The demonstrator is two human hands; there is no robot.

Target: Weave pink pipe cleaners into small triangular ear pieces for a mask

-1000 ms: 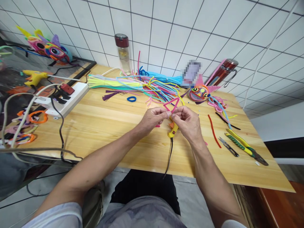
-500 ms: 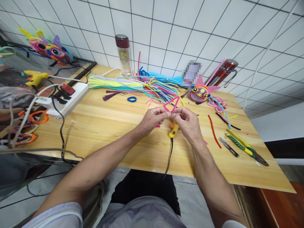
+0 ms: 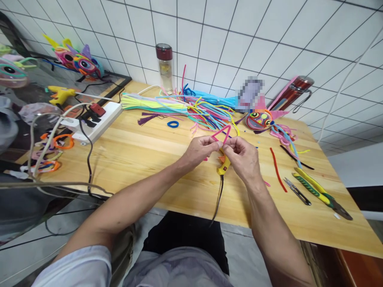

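My left hand [image 3: 200, 149] and my right hand [image 3: 243, 156] meet above the middle of the wooden table [image 3: 143, 159]. Both pinch the lower corner of a pink pipe-cleaner triangle [image 3: 223, 132], which stands up between the fingertips. A yellow glue gun [image 3: 223, 164] lies on the table just under my hands, its black cord running off the front edge. Behind the hands lies a heap of coloured pipe cleaners [image 3: 191, 107]. A colourful pipe-cleaner mask [image 3: 259, 119] rests to the right of the heap.
A white power strip [image 3: 98, 121] with plugs sits at the table's left edge. A red pipe cleaner [image 3: 277, 174], small snips [image 3: 297, 191] and yellow-green pliers [image 3: 320, 193] lie at right. Two bottles [image 3: 165, 67] stand at the back. More masks [image 3: 76, 61] and another glue gun [image 3: 61, 95] lie at left.
My hands stay pinched on the pink triangle, fingers shifting slightly. The camera view has drifted, so everything sits a little farther right in the picture.
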